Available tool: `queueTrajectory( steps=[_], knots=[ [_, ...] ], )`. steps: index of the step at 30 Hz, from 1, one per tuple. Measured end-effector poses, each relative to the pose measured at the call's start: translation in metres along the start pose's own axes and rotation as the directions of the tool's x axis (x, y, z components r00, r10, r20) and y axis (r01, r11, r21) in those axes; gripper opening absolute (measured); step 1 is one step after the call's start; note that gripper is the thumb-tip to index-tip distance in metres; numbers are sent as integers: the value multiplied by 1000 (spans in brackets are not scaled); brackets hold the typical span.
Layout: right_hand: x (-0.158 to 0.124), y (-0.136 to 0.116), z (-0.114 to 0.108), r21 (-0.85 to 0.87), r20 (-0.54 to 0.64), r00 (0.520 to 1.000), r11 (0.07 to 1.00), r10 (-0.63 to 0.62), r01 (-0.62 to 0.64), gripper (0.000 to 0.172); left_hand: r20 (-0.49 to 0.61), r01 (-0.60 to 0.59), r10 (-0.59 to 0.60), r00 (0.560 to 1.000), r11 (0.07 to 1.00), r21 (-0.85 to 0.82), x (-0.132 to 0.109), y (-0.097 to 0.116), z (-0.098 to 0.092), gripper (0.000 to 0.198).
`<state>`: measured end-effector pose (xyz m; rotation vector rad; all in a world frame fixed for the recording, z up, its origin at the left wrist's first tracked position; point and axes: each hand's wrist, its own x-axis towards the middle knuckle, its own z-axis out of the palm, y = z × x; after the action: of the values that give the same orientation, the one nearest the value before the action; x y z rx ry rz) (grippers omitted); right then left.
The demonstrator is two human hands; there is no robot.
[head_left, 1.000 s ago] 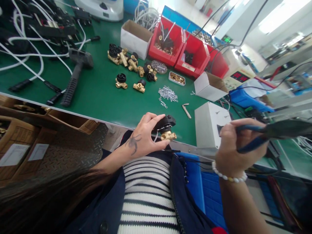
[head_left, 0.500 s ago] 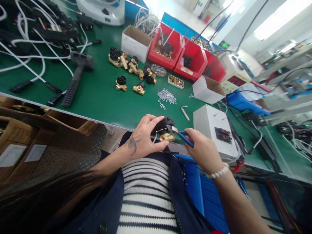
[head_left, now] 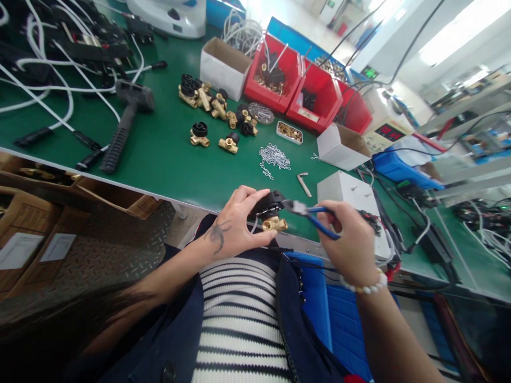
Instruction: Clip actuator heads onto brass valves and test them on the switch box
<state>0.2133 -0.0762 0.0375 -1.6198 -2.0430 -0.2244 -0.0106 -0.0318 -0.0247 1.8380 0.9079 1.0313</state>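
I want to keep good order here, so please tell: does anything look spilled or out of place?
The silver wire clips lie in a loose heap on the green bench, while small brass parts sit in a tray; this may look spilled, though perhaps it is deliberate. At left, white cables lie jumbled. I see no clear damage.

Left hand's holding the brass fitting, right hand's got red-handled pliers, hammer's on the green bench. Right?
Not quite: the pliers have blue handles, not red, per the head view. The rest stands: left hand holding the brass fitting, pliers in the right hand, hammer on the green bench.
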Motion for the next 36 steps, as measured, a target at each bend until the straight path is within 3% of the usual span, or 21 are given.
queueTrajectory(
  steps=[3,4,5,8,10,14,16,19,21,22,25,27,28,29,31,33,34,36],
  knots=[
    [1,2,-4,18,-278,954,994,110,-109,13,1,3,-3,1000,1000,-2,0,-1,0,69],
    [0,2,-3,17,-296,948,993,115,-115,13,3,5,-5,1000,1000,-3,0,-1,0,69],
    [-1,3,-1,11,-257,961,995,100,-101,14,5,6,-6,1000,1000,-3,0,-1,0,69],
    [-2,2,7,-12,64,998,1000,2,-1,15,8,7,-7,1000,1000,-8,0,0,0,69],
    [-1,1,8,-3,103,995,1000,-9,9,15,9,6,-6,1000,1000,-13,0,0,0,68],
    [2,2,5,42,-203,975,996,87,-80,10,4,6,-6,1000,1000,-22,1,-1,-1,67],
    [0,4,6,36,-274,956,995,104,-98,13,4,8,-8,1000,1000,-24,1,-1,-1,67],
    [-2,7,12,10,-106,994,1000,29,-28,13,11,11,-10,1000,1000,-24,2,-1,-2,67],
    [-1,8,12,4,43,999,1000,-27,27,15,9,16,-16,1000,1000,-22,2,-1,-2,68],
    [0,8,10,4,59,998,999,-33,33,16,8,18,-17,1000,1000,-23,2,-1,-2,68],
    [3,8,1,19,-125,992,999,30,-28,14,0,16,-16,1000,999,-30,2,-3,-1,68],
    [3,7,-2,10,-304,947,994,106,-108,14,-4,12,-12,1000,999,-34,2,-3,0,68],
    [2,7,-2,-19,-321,940,991,119,-132,14,-4,11,-11,1000,999,-33,2,-3,0,68],
    [2,5,-1,-59,-274,955,990,110,-131,15,-2,10,-10,1000,999,-32,2,-2,0,68],
    [1,2,3,-126,-46,997,990,61,-66,17,0,10,-10,1000,1000,-28,2,-1,-1,67],
    [3,-2,4,-139,181,983,990,7,19,19,0,14,-14,1000,1000,-23,2,-1,-1,67],
    [5,-3,3,-131,209,978,991,1,27,19,0,16,-16,1000,1000,-21,1,0,-1,67],
    [7,-3,-1,-102,85,996,994,35,-26,16,1,20,-20,1000,1000,-20,1,0,-2,67]
  ],
)
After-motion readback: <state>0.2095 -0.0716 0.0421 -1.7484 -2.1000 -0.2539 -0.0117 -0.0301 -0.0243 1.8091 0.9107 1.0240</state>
